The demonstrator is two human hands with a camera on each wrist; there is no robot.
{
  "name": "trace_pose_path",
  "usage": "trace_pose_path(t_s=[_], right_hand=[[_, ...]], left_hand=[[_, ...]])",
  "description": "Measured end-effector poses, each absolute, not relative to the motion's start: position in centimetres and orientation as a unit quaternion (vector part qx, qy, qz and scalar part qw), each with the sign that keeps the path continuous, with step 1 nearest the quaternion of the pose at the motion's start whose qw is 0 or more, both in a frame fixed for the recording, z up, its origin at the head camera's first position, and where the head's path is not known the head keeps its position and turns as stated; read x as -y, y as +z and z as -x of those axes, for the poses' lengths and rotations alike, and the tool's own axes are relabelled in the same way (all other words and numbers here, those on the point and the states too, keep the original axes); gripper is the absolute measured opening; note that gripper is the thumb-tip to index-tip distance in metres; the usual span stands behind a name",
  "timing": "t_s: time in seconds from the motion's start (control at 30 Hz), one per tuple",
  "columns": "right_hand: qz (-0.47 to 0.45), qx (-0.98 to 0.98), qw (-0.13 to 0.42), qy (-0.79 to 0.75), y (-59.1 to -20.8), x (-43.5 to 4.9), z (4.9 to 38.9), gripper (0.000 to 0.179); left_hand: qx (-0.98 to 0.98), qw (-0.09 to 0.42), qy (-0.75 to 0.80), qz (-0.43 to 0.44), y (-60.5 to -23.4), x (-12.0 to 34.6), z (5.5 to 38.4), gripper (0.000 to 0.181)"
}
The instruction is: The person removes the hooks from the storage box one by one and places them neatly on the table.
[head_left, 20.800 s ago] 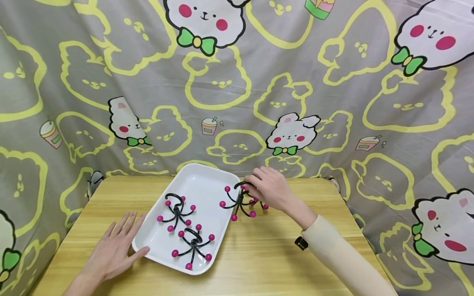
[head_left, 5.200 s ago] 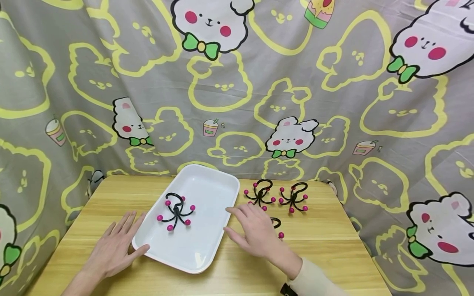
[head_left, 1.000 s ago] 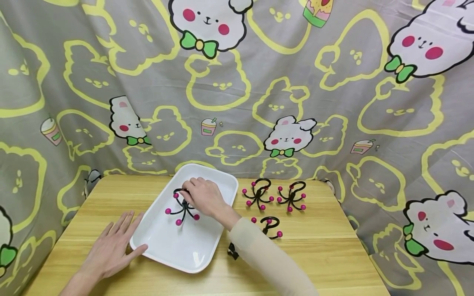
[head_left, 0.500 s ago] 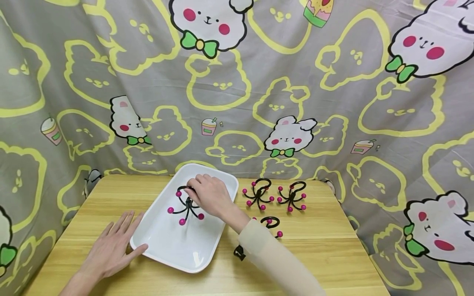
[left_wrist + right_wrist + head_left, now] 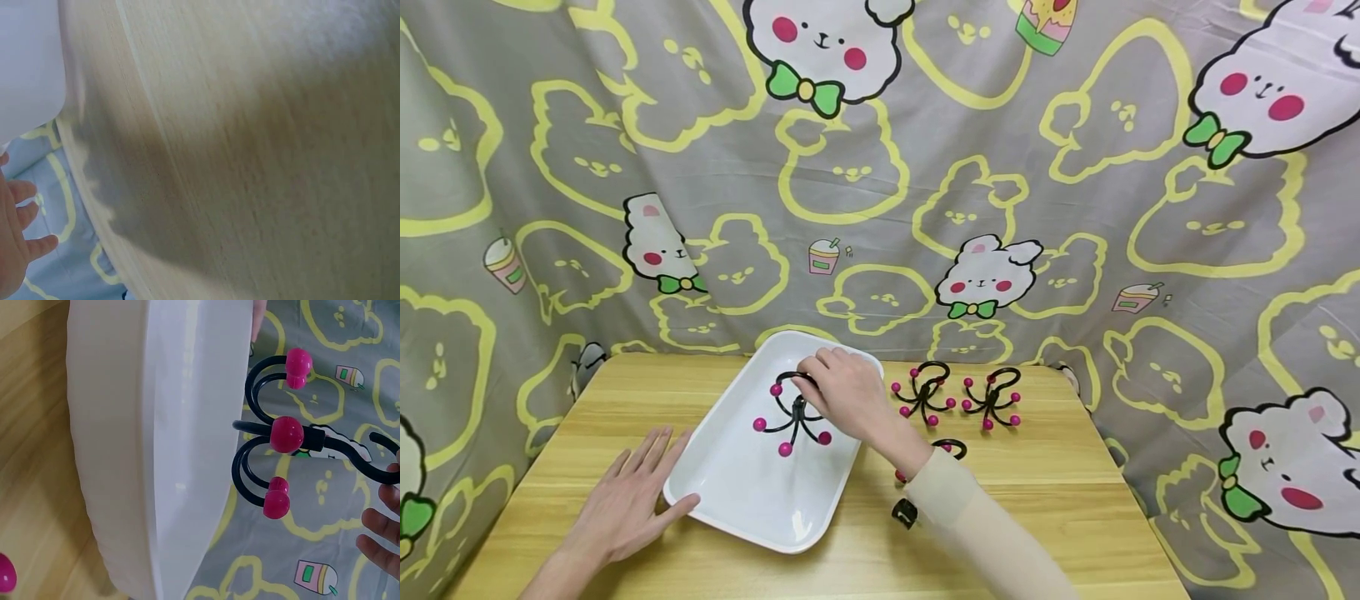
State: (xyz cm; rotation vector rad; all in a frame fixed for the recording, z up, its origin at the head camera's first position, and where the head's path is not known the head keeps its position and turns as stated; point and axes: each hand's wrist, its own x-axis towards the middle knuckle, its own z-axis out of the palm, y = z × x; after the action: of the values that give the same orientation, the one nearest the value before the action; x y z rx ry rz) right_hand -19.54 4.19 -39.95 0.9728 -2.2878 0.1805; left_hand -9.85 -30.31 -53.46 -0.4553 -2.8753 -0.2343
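Note:
My right hand [image 5: 846, 392] pinches the curved top of a black multi-arm hanger hook [image 5: 797, 408] with pink ball tips. In the right wrist view this hanger hook [image 5: 315, 437] is raised above the rim of the white tray [image 5: 112, 450], its arms spread toward the tray. My left hand [image 5: 632, 500] lies with fingers spread on the table beside the tray's left side, thumb at the rim of the white tray [image 5: 730, 517]. The left wrist view shows part of the left hand [image 5: 15, 231] by a corner of the tray [image 5: 31, 69].
Two similar hanger hooks stand on the wooden table [image 5: 1037, 517] right of the tray: one hanger hook [image 5: 925, 393], another hanger hook [image 5: 992, 398]. A third hanger hook [image 5: 953, 447] is mostly hidden behind the right forearm. A patterned curtain [image 5: 865, 150] hangs behind the table.
Earlier, other hanger hooks left the tray for the table on the right. Over the last second my right hand has moved right with the last one. The left hand has stayed put.

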Motion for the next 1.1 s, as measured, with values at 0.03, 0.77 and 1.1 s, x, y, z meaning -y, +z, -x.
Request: trace_pose_path(t_s=[0.03, 0.77, 1.1], right_hand=[[-0.371, 0.869, 0.322, 0.069, -39.8, -4.4, 19.5, 0.017], [-0.366, 0.863, 0.342, 0.066, -37.6, -9.2, 19.3, 0.015], [-0.351, 0.876, 0.321, 0.078, -37.4, -11.9, 19.7, 0.015]], left_hand=[[0.978, 0.110, -0.080, 0.155, -53.5, 30.3, 9.9, 0.097], [0.976, 0.117, -0.089, 0.158, -53.4, 30.4, 9.8, 0.096], [0.978, 0.108, -0.092, 0.154, -53.3, 30.4, 9.8, 0.095]])
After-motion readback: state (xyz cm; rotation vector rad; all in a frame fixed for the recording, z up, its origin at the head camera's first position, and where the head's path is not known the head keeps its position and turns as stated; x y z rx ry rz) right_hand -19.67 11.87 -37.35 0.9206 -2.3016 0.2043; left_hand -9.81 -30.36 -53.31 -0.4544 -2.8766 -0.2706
